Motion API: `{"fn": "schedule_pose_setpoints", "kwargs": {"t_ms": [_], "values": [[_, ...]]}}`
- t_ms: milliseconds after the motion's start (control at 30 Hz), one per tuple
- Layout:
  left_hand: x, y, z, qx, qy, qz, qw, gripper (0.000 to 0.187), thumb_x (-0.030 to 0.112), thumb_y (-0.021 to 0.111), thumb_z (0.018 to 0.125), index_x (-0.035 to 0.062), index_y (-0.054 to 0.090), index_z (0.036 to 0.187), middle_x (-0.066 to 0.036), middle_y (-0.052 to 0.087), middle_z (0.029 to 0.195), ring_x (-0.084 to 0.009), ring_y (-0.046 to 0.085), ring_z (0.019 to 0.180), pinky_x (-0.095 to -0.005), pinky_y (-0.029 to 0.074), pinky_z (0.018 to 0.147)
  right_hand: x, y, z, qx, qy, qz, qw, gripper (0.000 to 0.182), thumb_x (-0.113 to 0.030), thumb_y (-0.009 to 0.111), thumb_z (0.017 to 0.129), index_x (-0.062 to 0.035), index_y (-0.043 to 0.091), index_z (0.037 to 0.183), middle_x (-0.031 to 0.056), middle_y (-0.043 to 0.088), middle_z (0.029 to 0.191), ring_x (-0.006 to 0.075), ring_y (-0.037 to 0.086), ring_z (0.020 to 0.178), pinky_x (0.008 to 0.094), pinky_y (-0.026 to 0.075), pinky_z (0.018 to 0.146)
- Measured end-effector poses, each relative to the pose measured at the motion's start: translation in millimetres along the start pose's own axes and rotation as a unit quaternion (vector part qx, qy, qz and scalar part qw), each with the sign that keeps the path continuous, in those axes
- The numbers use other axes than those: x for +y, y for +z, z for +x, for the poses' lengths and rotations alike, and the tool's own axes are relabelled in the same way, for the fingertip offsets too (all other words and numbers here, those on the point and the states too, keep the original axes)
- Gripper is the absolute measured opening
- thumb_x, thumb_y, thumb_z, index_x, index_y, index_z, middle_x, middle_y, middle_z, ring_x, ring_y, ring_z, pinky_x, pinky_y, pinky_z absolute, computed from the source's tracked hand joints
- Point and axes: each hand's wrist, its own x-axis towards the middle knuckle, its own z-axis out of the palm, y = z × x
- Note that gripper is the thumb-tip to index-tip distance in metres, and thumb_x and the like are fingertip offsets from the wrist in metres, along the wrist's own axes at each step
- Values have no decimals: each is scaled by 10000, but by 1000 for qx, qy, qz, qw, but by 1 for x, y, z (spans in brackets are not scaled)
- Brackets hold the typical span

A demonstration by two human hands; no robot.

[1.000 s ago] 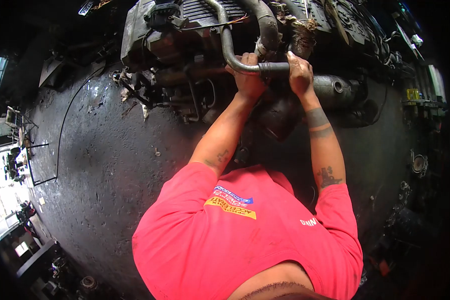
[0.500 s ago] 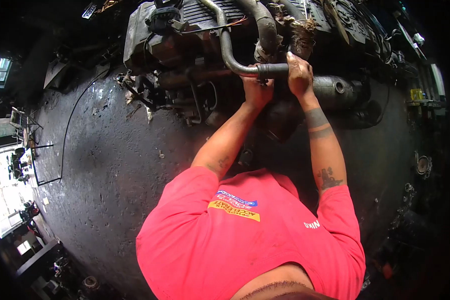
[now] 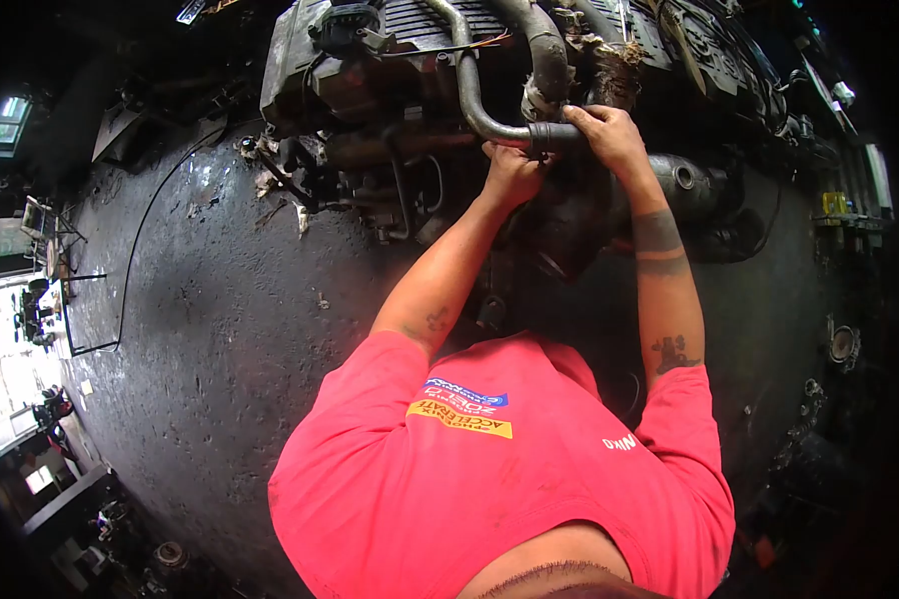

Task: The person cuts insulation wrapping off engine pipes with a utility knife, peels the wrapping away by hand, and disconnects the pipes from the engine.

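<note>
A bent metal pipe (image 3: 472,100) runs down the front of a greasy engine (image 3: 335,85) and turns right into a dark hose (image 3: 552,136). My right hand (image 3: 614,138) is closed over the right part of that hose, its thumb stretched along the top. Just below the joint of pipe and hose, my left hand (image 3: 514,178) is closed with its fingers curled upward. What those fingers pinch is hidden under the joint. Behind the hose rises a thicker pipe (image 3: 544,60), and a frayed, wrapped pipe (image 3: 617,75) stands to its right.
A metal cylinder (image 3: 681,178) sits low on the engine's right side. Brackets and thin pipes (image 3: 400,190) hang at the lower left. A black cable (image 3: 142,235) lies along the dark, rough floor (image 3: 240,299). Yellow items (image 3: 834,205) stand on a shelf at the far right.
My right hand has tilted, its thumb now reaching left along the hose. My left hand has dropped slightly beneath the joint. The engine appears shifted right and up as the view moved.
</note>
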Motion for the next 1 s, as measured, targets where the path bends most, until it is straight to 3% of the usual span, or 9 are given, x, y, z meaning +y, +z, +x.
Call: {"fn": "schedule_pose_setpoints", "kwargs": {"t_ms": [167,267,333,433,467,567,700,833,1000], "values": [[22,-2,-2,-75,40,144,986,297,243,699,766,112,658,1030,-76,653,1011,-242,588,964,-385,366,889,-29,-9,6,-57,27,-106,992,499,-508,654,717,-36,704,873,183,668,793,292,660,801,368,492,747],[21,1,1,-59,-14,74,995,324,278,702,755,114,656,1030,-62,649,1031,-246,562,1012,-400,316,932,-41,-10,2,-4,2,-145,989,391,-396,684,685,-56,714,875,182,671,839,306,652,852,379,495,805],[23,-3,-3,-33,25,183,982,298,248,688,765,98,655,1019,-82,652,1012,-245,583,960,-384,372,879,-39,-11,6,-11,-10,-165,986,353,-351,672,688,-60,713,884,181,669,862,308,648,867,381,493,817],[7,-19,0,-29,-16,18,999,247,200,652,788,63,654,993,-132,644,993,-263,597,901,-354,430,786,-27,-16,12,15,-33,-197,980,303,-272,644,691,-70,710,907,183,662,907,313,638,896,385,487,841],[-34,-12,2,52,8,73,996,256,152,612,806,25,626,1028,-184,625,993,-289,606,902,-343,467,743,-22,-16,12,42,-44,-211,976,293,-239,629,692,-76,707,922,185,657,927,318,633,910,387,484,852],[1,-20,15,174,3,88,981,352,174,592,805,7,566,1115,-207,606,977,-357,580,925,-408,456,798,-13,-15,14,64,-74,-194,976,291,-209,611,705,-91,698,956,191,653,931,329,632,904,392,486,854],[7,-25,30,77,108,112,985,526,126,635,777,-26,455,1247,-215,567,1138,-367,546,1065,-391,439,900,-33,-8,8,118,-85,-241,959,267,-196,631,748,-72,679,980,175,661,903,324,642,868,387,500,811],[-2,-25,45,54,88,58,993,628,131,673,736,-23,413,1287,-216,533,1210,-338,532,1114,-374,420,948,-34,-8,9,146,-122,-275,942,201,-134,574,763,-93,667,936,178,658,873,343,642,851,423,513,779],[-11,-35,61,-85,41,-148,984,686,257,759,704,-8,456,1260,-100,609,1097,-168,567,1007,-309,444,892,-32,-2,29,156,-213,-373,889,121,-111,566,782,-99,603,896,132,650,856,330,641,799,425,515,701]]}}
